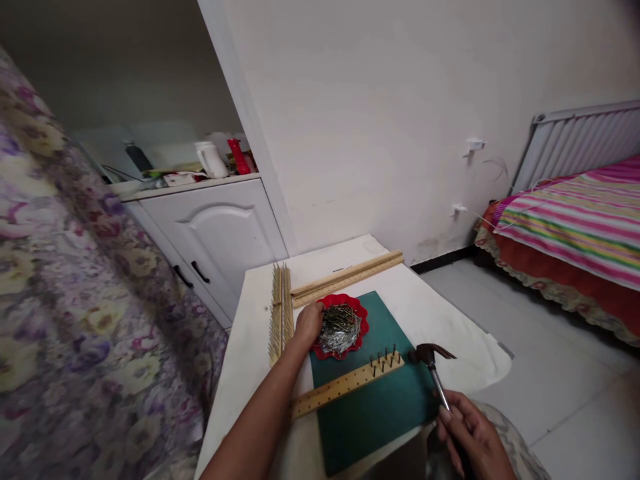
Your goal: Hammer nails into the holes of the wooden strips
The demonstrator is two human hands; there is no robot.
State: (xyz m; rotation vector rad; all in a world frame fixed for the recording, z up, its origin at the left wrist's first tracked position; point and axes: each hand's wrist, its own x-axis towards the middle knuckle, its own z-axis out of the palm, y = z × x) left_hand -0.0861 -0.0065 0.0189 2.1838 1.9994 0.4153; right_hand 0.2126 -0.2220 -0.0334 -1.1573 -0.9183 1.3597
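My left hand [307,325] reaches into a red scalloped dish [364,321] heaped with small metal nails [341,330]; its fingers are curled at the dish's left rim, and what they pinch is hidden. My right hand [467,432] grips the handle of a small hammer [434,363] whose dark head hovers over the right end of a wooden strip [345,385]. That strip lies across a green cutting mat [375,413], with several nails standing upright in its holes at the right end.
A white table [250,347] carries two nail-studded strips [281,310] standing on edge at the left and two plain wooden strips [347,275] at the back. A floral curtain hangs on the left, a white cabinet [220,233] behind, a striped bed [575,227] at right.
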